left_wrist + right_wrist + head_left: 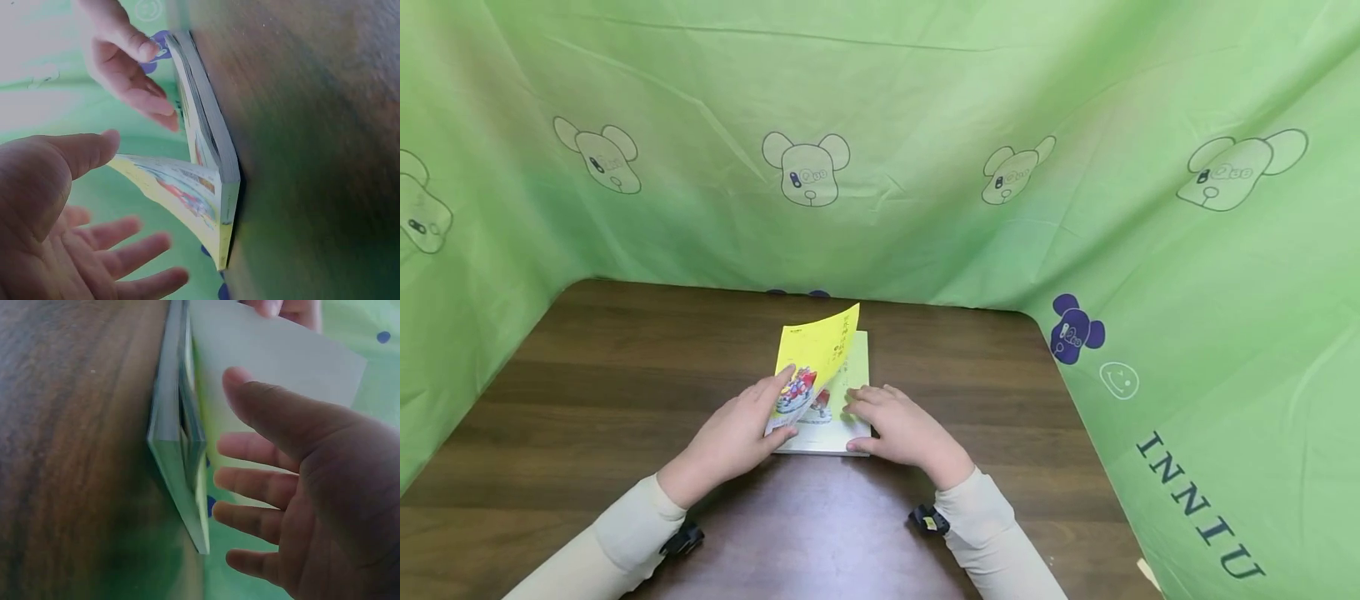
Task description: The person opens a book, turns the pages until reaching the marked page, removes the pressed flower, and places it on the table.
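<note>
left hand (737, 429): fingers loose, near-left of lifted yellow cover (812, 342), can't tell if touching | right hand (902, 425): kinda spread, gripping nothing, by right edge of book (823, 440)

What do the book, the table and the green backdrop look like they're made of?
Book: paper; its thin yellow cover, smooth-looking, curves up like a flexible sheet.
Table: wood or wood-look laminate; dark brown grain, soft sheen.
Green backdrop: probably fabric, though plastic sheeting is possible; it shows creases and hangs in soft folds.
</note>
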`<state>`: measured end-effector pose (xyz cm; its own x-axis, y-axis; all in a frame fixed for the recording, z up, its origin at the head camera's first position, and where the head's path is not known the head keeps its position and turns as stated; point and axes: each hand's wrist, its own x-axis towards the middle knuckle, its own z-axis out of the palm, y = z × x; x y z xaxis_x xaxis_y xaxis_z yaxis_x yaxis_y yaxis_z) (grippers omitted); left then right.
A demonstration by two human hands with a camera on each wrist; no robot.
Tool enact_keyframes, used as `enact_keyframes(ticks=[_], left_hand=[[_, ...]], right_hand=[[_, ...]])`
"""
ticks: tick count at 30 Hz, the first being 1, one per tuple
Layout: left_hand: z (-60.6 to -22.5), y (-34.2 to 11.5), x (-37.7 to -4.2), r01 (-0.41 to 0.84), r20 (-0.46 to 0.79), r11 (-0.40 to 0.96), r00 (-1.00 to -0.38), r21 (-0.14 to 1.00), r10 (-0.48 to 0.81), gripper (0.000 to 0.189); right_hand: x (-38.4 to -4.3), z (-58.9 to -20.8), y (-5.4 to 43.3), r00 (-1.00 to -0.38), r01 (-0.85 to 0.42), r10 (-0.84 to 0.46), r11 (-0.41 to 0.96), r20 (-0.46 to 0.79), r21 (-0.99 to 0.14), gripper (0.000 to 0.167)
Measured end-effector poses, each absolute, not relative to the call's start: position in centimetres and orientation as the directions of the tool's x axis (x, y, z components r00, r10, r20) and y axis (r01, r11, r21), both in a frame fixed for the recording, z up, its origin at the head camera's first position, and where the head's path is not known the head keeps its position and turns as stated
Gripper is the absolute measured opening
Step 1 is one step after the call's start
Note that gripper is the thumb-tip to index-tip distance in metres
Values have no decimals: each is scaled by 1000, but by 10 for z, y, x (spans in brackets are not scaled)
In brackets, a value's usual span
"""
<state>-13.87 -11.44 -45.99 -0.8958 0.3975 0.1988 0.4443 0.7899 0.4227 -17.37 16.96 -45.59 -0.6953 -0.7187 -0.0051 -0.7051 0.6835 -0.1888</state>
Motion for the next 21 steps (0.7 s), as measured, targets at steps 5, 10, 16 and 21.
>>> enact_keyframes(ticks=[5, 10, 16, 21], left_hand=[[-455, -120, -140, 526, 362, 804, -833, 277, 419, 109], [-451, -128, -141, 580, 506, 810, -726, 89, 465, 119], [-440, -135, -139, 563, 511, 822, -683, -86, 522, 110], [-437, -143, -140, 531, 470, 832, -701, -158, 537, 106]], right_hand=[[-173, -460, 169, -685, -706, -727, 679, -46, -204, 53], [-174, -463, 169, -693, -693, -718, 689, -67, -213, 54], [-174, -464, 171, -707, -671, -704, 697, -63, -255, 54], [-175, -465, 170, -717, -658, -695, 701, -57, -274, 52]])
